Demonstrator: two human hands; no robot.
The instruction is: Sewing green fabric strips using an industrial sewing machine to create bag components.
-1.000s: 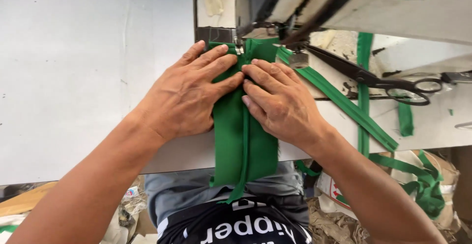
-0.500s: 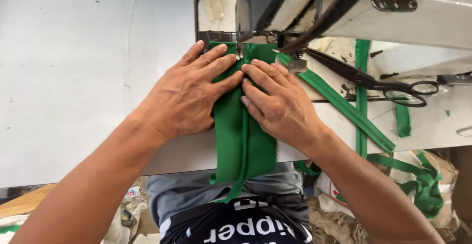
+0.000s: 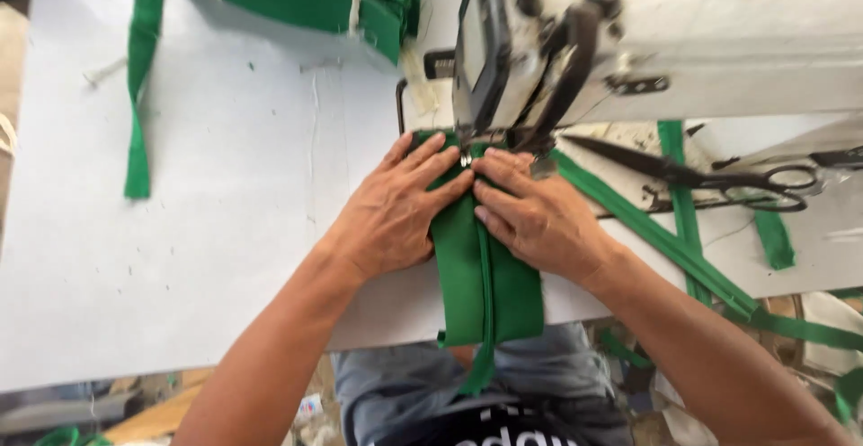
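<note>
Green fabric piece (image 3: 490, 284) lies on the white table (image 3: 225, 230), pressed flat under left hand (image 3: 395, 217) and right hand (image 3: 539, 221).

The folded fabric piece (image 3: 485, 275) is showing a plain solid green, and the long fabric strips (image 3: 139, 95) are showing the same green. The flat table (image 3: 225, 230) is looking white, the sewing machine (image 3: 719, 41) off-white, the metal scissors (image 3: 719, 179) black.
</note>
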